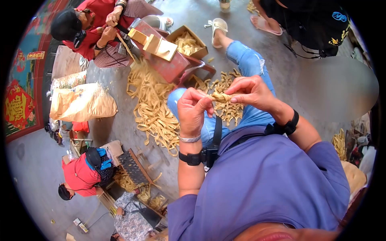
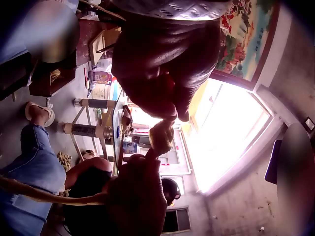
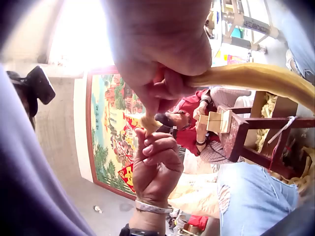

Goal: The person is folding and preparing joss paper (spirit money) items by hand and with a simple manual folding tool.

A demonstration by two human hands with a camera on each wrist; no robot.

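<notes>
Between the two hands, above the lap, is a small twisted yellow-tan piece [image 1: 221,97] of strip. My left hand [image 1: 192,110] pinches its left end between thumb and fingers, and my right hand [image 1: 254,95] pinches its right end. In the left wrist view the piece [image 2: 161,137] shows between the left hand [image 2: 165,64] above and the right hand [image 2: 138,196] below. A long strip [image 3: 256,78] trails from the right hand [image 3: 157,44] in the right wrist view, where the left hand [image 3: 158,172] holds the piece from below.
Short knotted pieces [image 1: 229,113] lie on the floor between the legs. A heap of long strips [image 1: 155,106] spreads beside the left knee. Beyond stand a red bench [image 1: 161,58] and a cardboard box [image 1: 203,52] of strips. A person in red [image 1: 90,44] works at the bench.
</notes>
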